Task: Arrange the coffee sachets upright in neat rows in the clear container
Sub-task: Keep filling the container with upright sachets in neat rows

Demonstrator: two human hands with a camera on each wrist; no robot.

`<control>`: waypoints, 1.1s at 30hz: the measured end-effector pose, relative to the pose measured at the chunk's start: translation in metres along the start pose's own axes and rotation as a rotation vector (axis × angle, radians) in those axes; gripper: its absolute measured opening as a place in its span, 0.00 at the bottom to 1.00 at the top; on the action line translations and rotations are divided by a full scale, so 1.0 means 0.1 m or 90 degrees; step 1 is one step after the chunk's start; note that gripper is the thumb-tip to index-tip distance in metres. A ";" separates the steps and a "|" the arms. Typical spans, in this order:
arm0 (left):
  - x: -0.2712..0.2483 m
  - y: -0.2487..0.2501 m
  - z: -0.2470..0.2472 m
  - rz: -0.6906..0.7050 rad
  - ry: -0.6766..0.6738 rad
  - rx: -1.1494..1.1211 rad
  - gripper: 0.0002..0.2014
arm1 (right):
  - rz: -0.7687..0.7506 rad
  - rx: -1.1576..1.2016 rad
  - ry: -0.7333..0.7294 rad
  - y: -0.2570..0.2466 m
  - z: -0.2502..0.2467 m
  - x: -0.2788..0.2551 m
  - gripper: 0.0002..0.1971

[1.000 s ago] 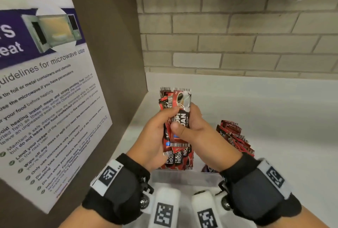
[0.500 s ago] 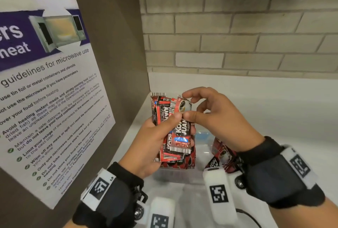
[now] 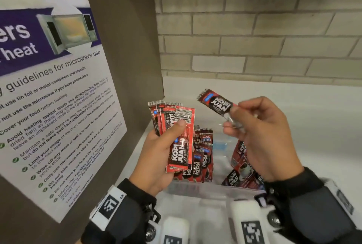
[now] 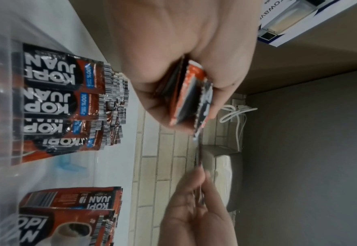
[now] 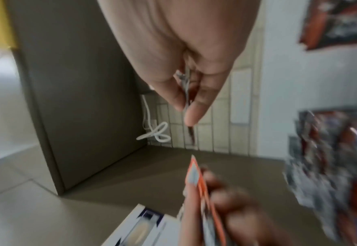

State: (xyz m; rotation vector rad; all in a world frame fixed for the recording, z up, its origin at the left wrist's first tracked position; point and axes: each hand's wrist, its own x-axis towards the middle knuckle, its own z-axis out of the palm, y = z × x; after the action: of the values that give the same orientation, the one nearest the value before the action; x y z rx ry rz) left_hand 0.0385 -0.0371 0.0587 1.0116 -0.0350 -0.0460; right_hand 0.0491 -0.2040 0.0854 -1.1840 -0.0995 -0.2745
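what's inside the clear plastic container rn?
Upright red-black coffee sachets in rows at the clear plastic container's left; more leaning sachets at right. The right hand hides part.

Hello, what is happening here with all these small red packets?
A person is sorting coffee sachets into a clear container on a white counter. The left hand grips a small stack of sachets. The right hand pinches a single sachet by one end, held above the container. Inside, one row of sachets stands upright at the left; a looser bunch leans at the right.

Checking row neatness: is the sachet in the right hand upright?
No, tilted: the right hand pinches the single sachet by one end, held aslant.
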 end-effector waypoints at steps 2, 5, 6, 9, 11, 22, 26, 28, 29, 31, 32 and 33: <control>0.01 -0.01 0.03 0.023 0.028 0.003 0.21 | 0.070 0.026 -0.019 0.09 0.07 -0.11 0.09; 0.04 -0.05 0.06 0.055 0.061 0.028 0.24 | 0.109 -0.069 -0.104 0.24 0.14 -0.25 0.09; 0.05 -0.07 0.05 0.065 0.069 0.035 0.24 | 0.111 -0.117 -0.127 0.28 0.16 -0.27 0.10; 0.05 -0.08 0.04 0.081 0.072 0.036 0.24 | 0.149 -0.146 -0.144 0.36 0.16 -0.27 0.12; 0.05 -0.08 0.03 0.080 0.069 0.034 0.25 | 0.186 -0.094 -0.121 0.36 0.15 -0.24 0.17; 0.05 -0.13 0.07 0.155 0.086 0.120 0.23 | -0.079 -0.497 -0.241 0.29 0.26 -0.31 0.11; 0.02 -0.15 0.06 0.134 0.058 0.158 0.26 | -0.058 -0.529 -0.227 0.29 0.22 -0.27 0.10; 0.02 -0.16 0.05 0.125 0.055 0.150 0.24 | -0.052 -0.494 -0.198 0.30 0.22 -0.27 0.04; 0.02 -0.16 0.04 0.121 0.060 0.139 0.24 | -0.049 -0.470 -0.175 0.31 0.21 -0.27 0.06; 0.02 -0.14 0.04 0.114 0.077 0.117 0.23 | 0.000 -0.364 -0.132 0.32 0.19 -0.25 0.08; 0.01 -0.12 0.03 0.108 0.084 0.107 0.22 | 0.047 -0.265 -0.119 0.31 0.18 -0.24 0.07; 0.01 -0.12 0.03 0.103 0.084 0.103 0.22 | 0.110 -0.146 -0.111 0.30 0.18 -0.24 0.06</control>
State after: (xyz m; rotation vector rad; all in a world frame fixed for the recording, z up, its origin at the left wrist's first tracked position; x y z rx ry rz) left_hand 0.0392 -0.0455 0.0500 1.1690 0.0003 0.1733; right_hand 0.0350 -0.1728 0.0604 -1.4345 -0.1201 -0.0301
